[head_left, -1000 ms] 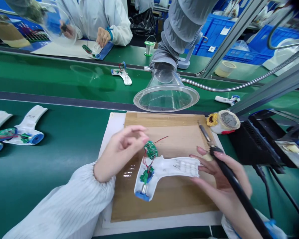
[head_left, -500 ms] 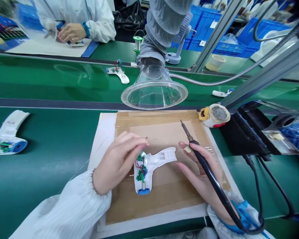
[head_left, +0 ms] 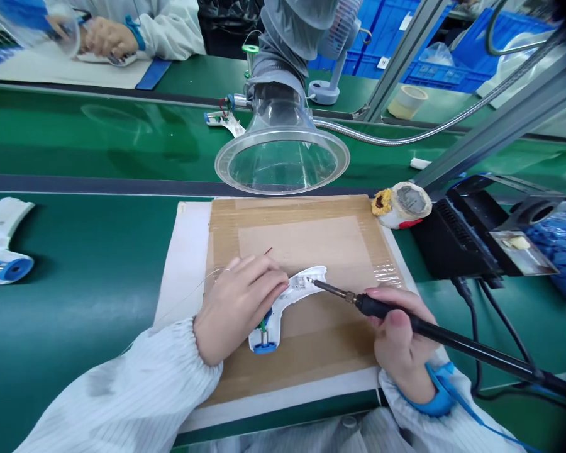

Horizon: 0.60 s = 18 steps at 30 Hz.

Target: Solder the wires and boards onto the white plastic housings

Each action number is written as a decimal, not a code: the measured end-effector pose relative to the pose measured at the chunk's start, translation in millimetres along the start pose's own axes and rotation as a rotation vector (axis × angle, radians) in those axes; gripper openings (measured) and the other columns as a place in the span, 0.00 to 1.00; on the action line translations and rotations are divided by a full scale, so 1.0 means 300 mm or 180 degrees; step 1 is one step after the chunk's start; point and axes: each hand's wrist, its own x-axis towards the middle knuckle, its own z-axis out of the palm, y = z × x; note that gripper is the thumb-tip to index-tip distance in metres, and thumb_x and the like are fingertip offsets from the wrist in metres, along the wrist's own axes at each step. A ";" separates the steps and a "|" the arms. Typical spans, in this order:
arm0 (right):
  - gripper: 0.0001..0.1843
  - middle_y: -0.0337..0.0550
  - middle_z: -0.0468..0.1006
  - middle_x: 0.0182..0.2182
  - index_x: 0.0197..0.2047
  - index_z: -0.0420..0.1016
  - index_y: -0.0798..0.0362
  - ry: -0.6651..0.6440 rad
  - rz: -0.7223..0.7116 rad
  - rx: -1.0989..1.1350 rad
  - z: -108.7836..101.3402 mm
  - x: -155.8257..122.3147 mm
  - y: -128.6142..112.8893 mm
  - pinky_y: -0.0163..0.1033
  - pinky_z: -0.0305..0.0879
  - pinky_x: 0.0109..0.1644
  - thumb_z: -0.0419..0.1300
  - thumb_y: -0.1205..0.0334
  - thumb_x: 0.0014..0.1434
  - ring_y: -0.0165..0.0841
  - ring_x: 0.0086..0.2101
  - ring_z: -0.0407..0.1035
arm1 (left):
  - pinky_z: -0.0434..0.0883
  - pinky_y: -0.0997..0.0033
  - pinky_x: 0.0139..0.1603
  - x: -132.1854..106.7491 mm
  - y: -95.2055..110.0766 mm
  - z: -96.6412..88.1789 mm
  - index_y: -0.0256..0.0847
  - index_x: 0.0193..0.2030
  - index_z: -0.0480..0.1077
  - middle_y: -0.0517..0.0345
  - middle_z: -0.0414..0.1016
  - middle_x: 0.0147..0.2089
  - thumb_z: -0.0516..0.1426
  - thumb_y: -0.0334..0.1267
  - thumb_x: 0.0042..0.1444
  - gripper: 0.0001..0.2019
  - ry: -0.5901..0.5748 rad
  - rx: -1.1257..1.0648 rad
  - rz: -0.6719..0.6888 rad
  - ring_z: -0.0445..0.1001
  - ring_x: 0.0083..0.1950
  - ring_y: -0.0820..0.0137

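Observation:
My right hand grips a soldering iron, its tip pointing left over the handle end of a white plastic housing half. Whether the tip touches the plastic I cannot tell. My left hand is closed over the left part of that housing, hiding most of the green boards and wires inside. A thin silvery solder wire runs into this hand from behind, and a dark red wire end pokes up beyond the fingers. The blue round end piece of the housing shows below the hand.
A clear fume funnel hangs beyond the taped cardboard mat. At right stand a black soldering stand and a tape roll. Another housing half lies at left. Across the bench, a co-worker's hands handle something.
My right hand has swung the iron from pointing upward to pointing left, its tip now over the housing. My left fingers have come down over the boards. The view has shifted slightly.

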 end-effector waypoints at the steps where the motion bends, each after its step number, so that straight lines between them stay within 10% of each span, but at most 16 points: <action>1: 0.14 0.41 0.82 0.31 0.46 0.83 0.46 -0.0086 -0.0020 0.0029 0.004 -0.002 -0.001 0.40 0.72 0.29 0.58 0.51 0.76 0.34 0.26 0.74 | 0.66 0.64 0.41 -0.002 -0.002 0.005 0.42 0.43 0.75 0.57 0.80 0.42 0.54 0.33 0.75 0.09 0.0006 0.0073 0.0018 0.78 0.43 0.66; 18: 0.11 0.37 0.79 0.24 0.45 0.81 0.47 -0.0526 -0.0649 -0.0004 0.037 0.049 -0.033 0.38 0.68 0.25 0.57 0.58 0.75 0.32 0.22 0.72 | 0.71 0.64 0.47 -0.014 -0.009 0.038 0.39 0.42 0.75 0.52 0.80 0.45 0.55 0.30 0.73 0.08 0.0147 0.0114 0.0079 0.80 0.45 0.65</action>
